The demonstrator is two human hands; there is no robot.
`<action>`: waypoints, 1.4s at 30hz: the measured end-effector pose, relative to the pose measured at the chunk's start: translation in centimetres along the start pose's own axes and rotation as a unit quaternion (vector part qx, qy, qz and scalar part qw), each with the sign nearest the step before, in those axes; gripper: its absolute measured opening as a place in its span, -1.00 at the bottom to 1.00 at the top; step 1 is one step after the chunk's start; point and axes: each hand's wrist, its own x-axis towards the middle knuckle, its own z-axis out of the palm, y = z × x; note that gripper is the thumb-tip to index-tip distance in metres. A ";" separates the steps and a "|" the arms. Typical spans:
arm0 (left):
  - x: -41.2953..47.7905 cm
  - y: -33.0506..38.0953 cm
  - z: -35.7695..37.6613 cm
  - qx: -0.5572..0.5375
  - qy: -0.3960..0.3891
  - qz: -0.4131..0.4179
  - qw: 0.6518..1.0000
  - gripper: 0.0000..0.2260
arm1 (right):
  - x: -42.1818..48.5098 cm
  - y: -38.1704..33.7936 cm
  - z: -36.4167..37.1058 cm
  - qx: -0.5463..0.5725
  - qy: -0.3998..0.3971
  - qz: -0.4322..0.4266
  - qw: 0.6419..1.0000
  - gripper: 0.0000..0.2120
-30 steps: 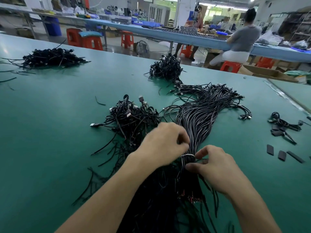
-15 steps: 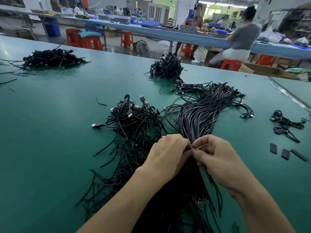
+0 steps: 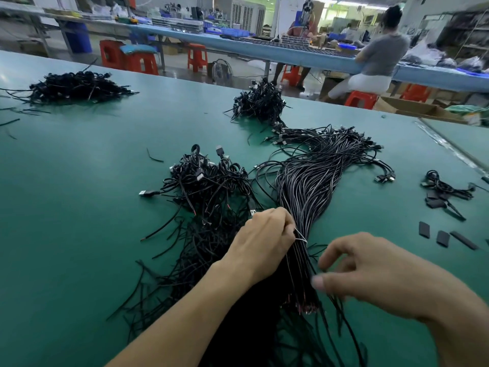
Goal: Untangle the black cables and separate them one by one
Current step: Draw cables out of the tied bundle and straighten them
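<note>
Where the long bundle of black cables (image 3: pixel 312 186) narrows to a waist, just below the middle of the frame, a pale tie (image 3: pixel 301 237) loops round it. The left hand (image 3: pixel 264 242) lies against the bundle with its fingers curled in, pinching that tie. Above the waist the cables fan out toward the upper right, their plugs spread at the far ends. Below it they run down to the bottom edge between the two forearms.

The right hand (image 3: pixel 370 274), blurred, hovers just right of the bundle at lower right. Its fingers are loosely bent, thumb and forefinger stand apart, and nothing shows in its grasp.

Touching the bundle on its left is a tangled heap (image 3: pixel 209 186) of more black cables, with loose ends trailing toward the lower left. All of this lies on a green table (image 3: pixel 79 207).

A second heap (image 3: pixel 260 102) sits above centre and a third heap (image 3: pixel 76 87) at upper left. At the right edge lie a small knot of cables (image 3: pixel 444 190) and a few flat black strips (image 3: pixel 442 238). Beyond the table, at upper right, a seated person (image 3: pixel 381 56) faces a blue bench (image 3: pixel 264 50), with red stools (image 3: pixel 197 57) on the floor.
</note>
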 end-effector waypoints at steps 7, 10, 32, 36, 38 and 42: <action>0.4 -0.5 0.0 -0.037 -0.007 -0.041 0.998 -0.87 | 3.6 -1.5 4.1 0.021 0.141 0.086 0.986 -0.65; 0.3 -0.5 -0.1 -0.046 -0.011 -0.037 0.998 -0.88 | 4.2 -0.8 4.4 0.059 0.166 0.082 0.981 -0.66; -0.2 0.4 -0.8 0.021 -0.018 0.071 0.997 -0.88 | 2.6 0.7 1.3 0.384 0.021 -0.146 0.911 -0.80; -0.3 0.3 -0.5 0.009 -0.003 0.044 0.999 -0.91 | 1.4 1.6 0.2 0.253 -0.077 -0.148 0.953 -0.74; -0.3 0.3 -0.3 -0.016 0.015 0.013 1.000 -0.93 | 0.8 1.3 0.1 0.171 -0.127 -0.129 0.968 -0.74; -0.2 0.0 -0.2 -0.038 0.017 0.006 0.999 -0.93 | 1.1 0.0 0.9 0.091 -0.062 -0.047 0.993 -0.57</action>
